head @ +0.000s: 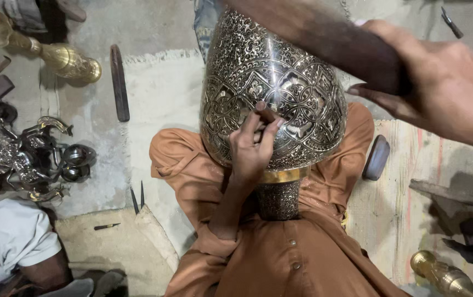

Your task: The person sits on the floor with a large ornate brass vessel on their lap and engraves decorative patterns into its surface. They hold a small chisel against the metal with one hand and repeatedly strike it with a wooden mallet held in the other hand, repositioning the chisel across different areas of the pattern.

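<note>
At the far left, a brass vase (55, 55) lies on its side on the grey floor (148, 27), and below it sits a heap of dark metal fittings (33, 159). In the bottom left corner, another person's arm in a white sleeve (11, 242) enters the view. A long dark wooden tool (119, 82) lies on the floor just beside the pale mat (159, 99), and two thin pointed chisels (137, 199) rest near the mat's lower edge.

At the centre, a large engraved metal vase (272, 82) rests upside down on your lap, its wide patterned body toward the top and its narrow neck with a brass band pointing down against your orange clothing (280, 258). Your left hand (253, 146) rises from the orange sleeve and presses against the vase's engraved surface, its fingers bunched together and clamped on a small punch tool (267, 114) whose tip touches the metal.

To the right, your right hand (440, 88) is raised above the vase, its fingers wrapped tightly around the handle of a dark wooden mallet (324, 38) that stretches across the upper part of the vase. Below that hand, a dark oval stone (376, 158) lies on the striped mat (412, 187), and another brass vase piece (445, 275) shows in the bottom right corner.
</note>
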